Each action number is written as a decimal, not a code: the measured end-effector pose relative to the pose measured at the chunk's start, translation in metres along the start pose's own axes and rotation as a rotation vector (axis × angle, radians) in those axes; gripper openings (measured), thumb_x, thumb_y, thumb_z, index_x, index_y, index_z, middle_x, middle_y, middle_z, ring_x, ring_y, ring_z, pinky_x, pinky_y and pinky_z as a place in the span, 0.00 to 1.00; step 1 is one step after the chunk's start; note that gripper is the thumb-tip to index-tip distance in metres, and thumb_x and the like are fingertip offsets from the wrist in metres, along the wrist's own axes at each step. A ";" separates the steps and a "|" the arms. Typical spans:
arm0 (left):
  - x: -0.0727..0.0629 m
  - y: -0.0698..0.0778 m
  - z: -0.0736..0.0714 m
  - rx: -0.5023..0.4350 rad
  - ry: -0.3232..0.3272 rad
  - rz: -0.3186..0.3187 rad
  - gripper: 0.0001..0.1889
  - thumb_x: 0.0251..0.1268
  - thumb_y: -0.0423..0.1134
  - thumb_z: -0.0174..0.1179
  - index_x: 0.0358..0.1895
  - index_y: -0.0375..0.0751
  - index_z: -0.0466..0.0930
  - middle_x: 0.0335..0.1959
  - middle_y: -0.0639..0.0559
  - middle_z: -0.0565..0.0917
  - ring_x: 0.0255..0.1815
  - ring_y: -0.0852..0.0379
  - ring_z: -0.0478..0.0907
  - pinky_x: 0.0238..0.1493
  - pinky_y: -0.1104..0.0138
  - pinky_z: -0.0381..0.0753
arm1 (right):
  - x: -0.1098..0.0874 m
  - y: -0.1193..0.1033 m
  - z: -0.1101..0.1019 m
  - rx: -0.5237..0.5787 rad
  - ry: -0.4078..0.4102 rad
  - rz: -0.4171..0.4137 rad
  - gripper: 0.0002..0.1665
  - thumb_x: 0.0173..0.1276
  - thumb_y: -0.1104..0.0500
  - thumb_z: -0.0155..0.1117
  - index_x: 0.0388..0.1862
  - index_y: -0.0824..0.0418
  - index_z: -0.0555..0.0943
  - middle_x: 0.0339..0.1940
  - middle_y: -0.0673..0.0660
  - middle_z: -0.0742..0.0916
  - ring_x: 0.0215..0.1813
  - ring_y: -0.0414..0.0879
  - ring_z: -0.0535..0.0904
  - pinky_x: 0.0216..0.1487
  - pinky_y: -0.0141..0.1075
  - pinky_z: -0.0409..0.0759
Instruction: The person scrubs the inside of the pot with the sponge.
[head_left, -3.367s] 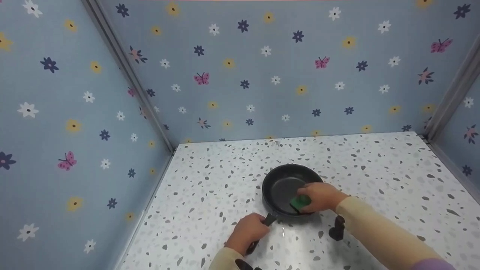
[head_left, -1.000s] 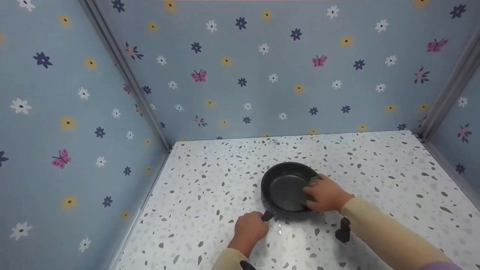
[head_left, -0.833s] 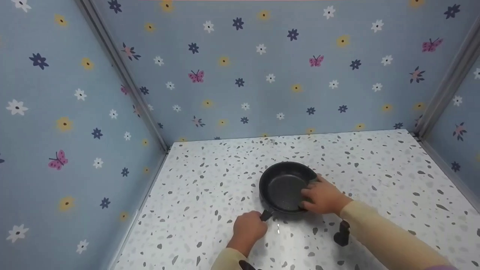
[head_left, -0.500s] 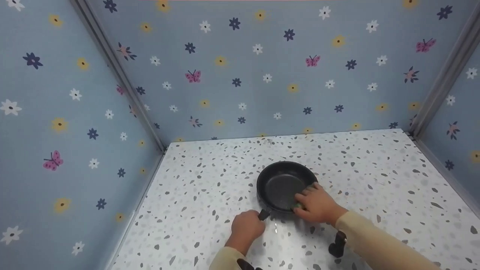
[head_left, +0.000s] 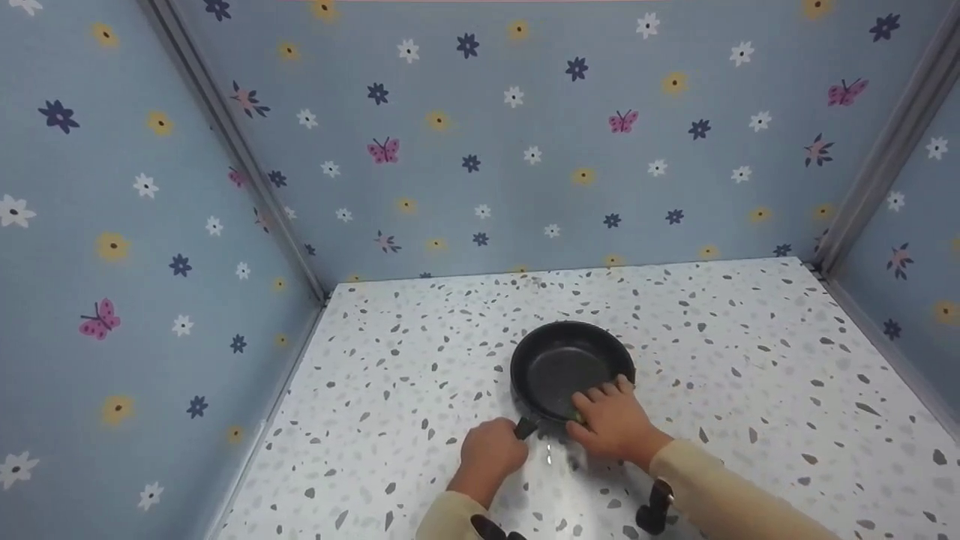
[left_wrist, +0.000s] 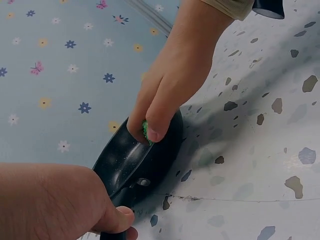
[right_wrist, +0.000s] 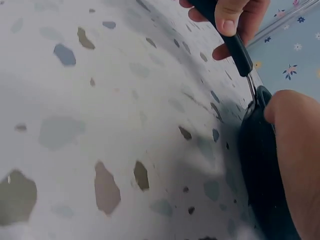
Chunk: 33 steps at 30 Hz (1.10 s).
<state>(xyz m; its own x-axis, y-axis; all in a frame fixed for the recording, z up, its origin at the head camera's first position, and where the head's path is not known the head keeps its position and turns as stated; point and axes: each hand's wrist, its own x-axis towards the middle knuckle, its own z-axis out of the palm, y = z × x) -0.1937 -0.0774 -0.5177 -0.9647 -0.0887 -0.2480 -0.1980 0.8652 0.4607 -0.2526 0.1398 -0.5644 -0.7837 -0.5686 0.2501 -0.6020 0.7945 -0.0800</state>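
Observation:
A black frying pan [head_left: 564, 371] sits on the speckled tabletop in the head view. My left hand [head_left: 493, 450] grips its black handle [head_left: 527, 428], thumb along it; in the right wrist view, fingers wrap the handle [right_wrist: 235, 47] from the other side. My right hand [head_left: 611, 421] reaches over the pan's near right rim and pinches a green scouring pad [left_wrist: 146, 132] against the inner wall. Most of the pad is covered by the fingers; only a green sliver shows between thumb and fingers in the left wrist view. The pan's inside [left_wrist: 122, 159] looks dark and bare.
The white tabletop [head_left: 420, 337] has grey and brown flecks. Blue flowered panels [head_left: 465, 135] rise behind it and at both sides, joined by grey metal posts [head_left: 232, 150]. Dark wrist-camera mounts [head_left: 654, 510] hang by the sleeves.
My right hand with the pad has slid from the pan's right inner side down to the near right rim. The left hand keeps its grip on the handle. The view has shifted slightly.

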 end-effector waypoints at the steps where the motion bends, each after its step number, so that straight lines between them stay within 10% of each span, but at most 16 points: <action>1: 0.000 -0.001 0.000 -0.003 0.001 0.007 0.05 0.59 0.38 0.62 0.29 0.42 0.82 0.21 0.51 0.78 0.24 0.52 0.74 0.31 0.60 0.72 | 0.001 -0.002 0.001 0.009 0.005 0.019 0.17 0.70 0.44 0.56 0.39 0.57 0.74 0.34 0.59 0.81 0.45 0.63 0.77 0.61 0.68 0.61; 10: 0.000 -0.002 -0.001 -0.032 -0.021 0.011 0.04 0.58 0.38 0.62 0.31 0.42 0.83 0.22 0.50 0.79 0.24 0.52 0.74 0.31 0.59 0.73 | 0.004 -0.019 0.008 0.010 0.028 0.165 0.15 0.74 0.47 0.54 0.46 0.55 0.81 0.44 0.57 0.86 0.53 0.66 0.77 0.65 0.76 0.49; 33: 0.002 -0.002 -0.002 -0.035 -0.012 0.042 0.06 0.61 0.41 0.62 0.30 0.42 0.82 0.25 0.50 0.80 0.26 0.51 0.73 0.35 0.56 0.74 | 0.024 -0.037 0.007 0.176 -0.002 0.178 0.16 0.76 0.53 0.45 0.50 0.57 0.79 0.53 0.58 0.86 0.53 0.65 0.77 0.60 0.77 0.53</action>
<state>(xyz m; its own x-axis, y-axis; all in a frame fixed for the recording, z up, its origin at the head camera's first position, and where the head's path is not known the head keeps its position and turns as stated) -0.1960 -0.0809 -0.5172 -0.9702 -0.0460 -0.2380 -0.1631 0.8500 0.5008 -0.2498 0.0953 -0.5622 -0.8799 -0.4236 0.2151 -0.4717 0.8329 -0.2894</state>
